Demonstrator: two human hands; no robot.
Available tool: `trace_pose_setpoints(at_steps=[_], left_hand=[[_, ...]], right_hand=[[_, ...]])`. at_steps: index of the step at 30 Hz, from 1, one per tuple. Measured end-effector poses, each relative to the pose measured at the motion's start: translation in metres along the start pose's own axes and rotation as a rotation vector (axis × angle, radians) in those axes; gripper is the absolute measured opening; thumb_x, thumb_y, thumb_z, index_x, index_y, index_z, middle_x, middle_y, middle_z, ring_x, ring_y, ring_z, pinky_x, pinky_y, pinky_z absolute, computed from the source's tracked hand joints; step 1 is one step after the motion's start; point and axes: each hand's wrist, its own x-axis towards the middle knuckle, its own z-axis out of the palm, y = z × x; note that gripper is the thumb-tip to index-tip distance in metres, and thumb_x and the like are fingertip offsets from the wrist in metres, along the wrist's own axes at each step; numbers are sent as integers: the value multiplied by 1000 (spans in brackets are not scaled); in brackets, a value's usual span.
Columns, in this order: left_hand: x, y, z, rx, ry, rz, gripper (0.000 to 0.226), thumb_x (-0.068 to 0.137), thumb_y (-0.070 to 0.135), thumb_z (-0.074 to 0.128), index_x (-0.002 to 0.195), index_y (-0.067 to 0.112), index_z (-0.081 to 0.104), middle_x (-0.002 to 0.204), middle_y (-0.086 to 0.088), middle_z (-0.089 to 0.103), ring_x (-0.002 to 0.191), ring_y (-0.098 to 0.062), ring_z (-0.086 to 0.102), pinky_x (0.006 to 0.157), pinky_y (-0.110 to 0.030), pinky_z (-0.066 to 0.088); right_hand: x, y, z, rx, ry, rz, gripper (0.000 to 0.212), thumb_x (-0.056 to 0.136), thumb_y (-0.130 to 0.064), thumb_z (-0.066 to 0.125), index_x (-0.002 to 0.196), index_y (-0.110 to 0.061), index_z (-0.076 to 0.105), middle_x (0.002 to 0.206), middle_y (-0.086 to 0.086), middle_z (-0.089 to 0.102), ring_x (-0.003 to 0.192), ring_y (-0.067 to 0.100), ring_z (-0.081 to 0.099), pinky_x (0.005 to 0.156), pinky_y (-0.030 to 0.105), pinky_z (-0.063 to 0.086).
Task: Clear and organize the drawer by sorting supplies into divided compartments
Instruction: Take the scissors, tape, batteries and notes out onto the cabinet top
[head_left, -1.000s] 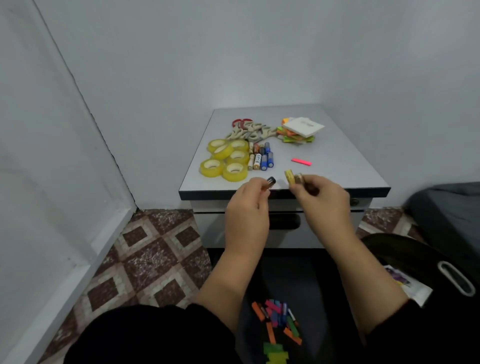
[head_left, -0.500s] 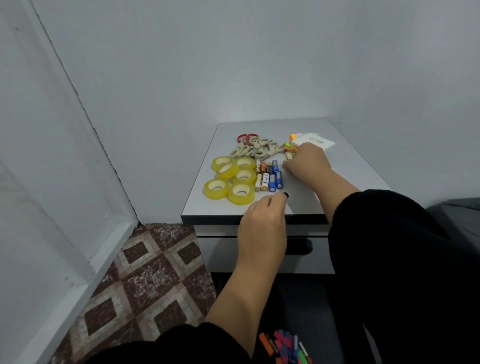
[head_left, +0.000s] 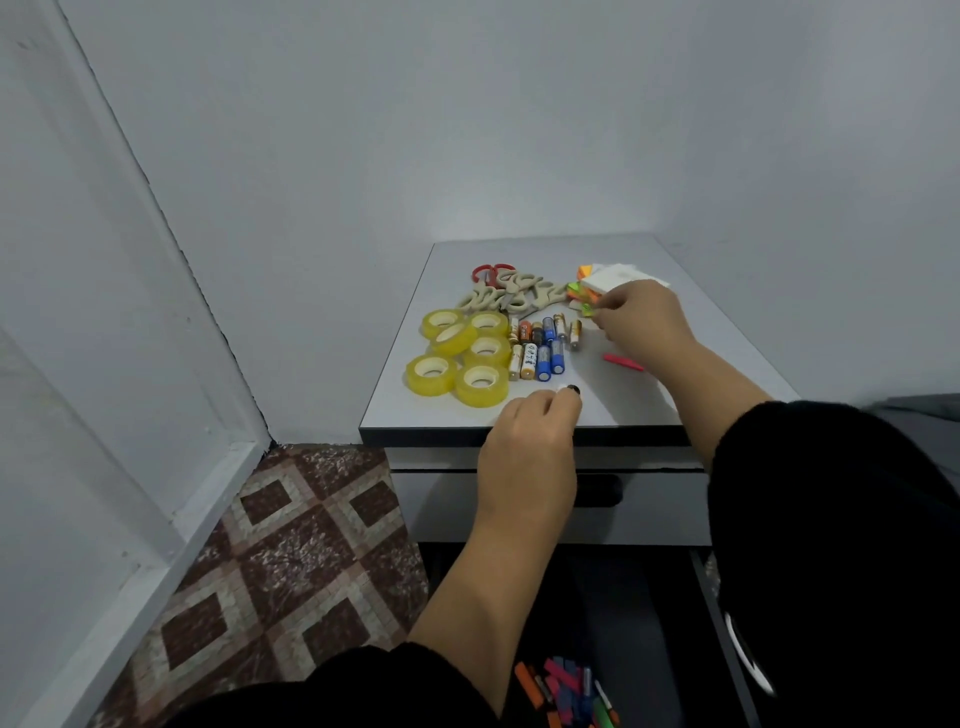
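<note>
Batteries (head_left: 540, 345) lie grouped on the cabinet top (head_left: 727, 332) beside tape rolls (head_left: 460, 356). Left hand (head_left: 530, 447) pinches a small battery (head_left: 570, 388) near the edge; it may roll off. Right hand (head_left: 641, 317) pinches something beside the notes (head_left: 613, 278); a nudge could scatter them.

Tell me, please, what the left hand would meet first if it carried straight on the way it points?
Probably the blue batteries at the near edge of the battery cluster; the left hand, pinching a small dark item, points toward them, though depth is unclear.
</note>
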Motion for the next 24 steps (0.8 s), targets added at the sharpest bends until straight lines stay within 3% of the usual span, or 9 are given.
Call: trace_pose_setpoints(at_steps=[2, 5, 10, 12, 14, 16, 17, 21, 24], left_hand=[[0, 4, 2, 47, -1, 66, 24, 68, -10, 72, 86, 5, 66, 73, -7, 62, 63, -23, 55, 49, -31, 45], [8, 15, 2, 116, -54, 143, 26, 57, -12, 70, 77, 5, 64, 69, -8, 61, 62, -25, 55, 47, -30, 45], [34, 38, 9, 255, -244, 130, 29, 39, -4, 80, 57, 9, 61, 55, -6, 57, 57, -21, 56, 41, -22, 36], [44, 46, 7, 314, -271, 96, 20, 59, 1, 79, 74, 6, 68, 74, -9, 64, 78, -23, 60, 55, -24, 47], [51, 45, 16, 372, -376, 54, 24, 85, 1, 58, 109, -1, 61, 109, -17, 60, 110, -30, 49, 83, -30, 46], [49, 42, 17, 444, -417, 31, 34, 90, 3, 51, 123, -2, 52, 123, -20, 53, 119, -34, 42, 94, -34, 43], [45, 40, 16, 454, -367, 46, 34, 86, 4, 55, 120, -1, 55, 119, -18, 56, 113, -33, 47, 92, -35, 45], [25, 30, 25, 321, -179, 105, 15, 64, 7, 76, 69, 8, 63, 78, -11, 63, 74, -29, 56, 62, -34, 49], [22, 31, 27, 319, -176, 88, 15, 74, 18, 77, 72, 6, 68, 82, -11, 66, 75, -28, 58, 59, -33, 49]], right_hand=[[-13, 12, -2, 22, 95, -52, 23, 94, -14, 51, 105, -14, 70, 103, 3, 64, 86, 16, 56, 59, 12, 42], [-26, 29, -1, 1, 138, -107, 24, 94, -20, 50, 107, -17, 70, 110, 3, 66, 99, 18, 58, 84, 29, 48], [-28, 34, 1, 58, 156, -113, 22, 90, -18, 53, 101, -20, 72, 105, -2, 69, 98, 15, 61, 85, 29, 48], [-27, 34, 2, 27, 129, -110, 22, 87, -18, 55, 99, -22, 73, 105, -3, 71, 98, 15, 62, 85, 30, 49], [-27, 35, 3, -22, 106, -115, 22, 85, -19, 57, 99, -24, 74, 105, -4, 71, 99, 15, 62, 83, 29, 48], [-26, 36, 3, -36, 99, -127, 22, 86, -19, 57, 100, -23, 73, 106, -4, 70, 98, 15, 61, 81, 27, 47], [-26, 36, 3, -33, 99, -133, 22, 87, -19, 57, 101, -22, 73, 106, -4, 70, 98, 14, 61, 80, 26, 46], [-23, 37, 5, -31, 96, -174, 23, 88, -17, 57, 103, -19, 73, 108, -4, 70, 94, 10, 57, 77, 23, 41], [-20, 38, 7, -73, 41, -236, 26, 89, -18, 56, 109, -20, 72, 112, -6, 68, 96, 7, 55, 79, 24, 42]])
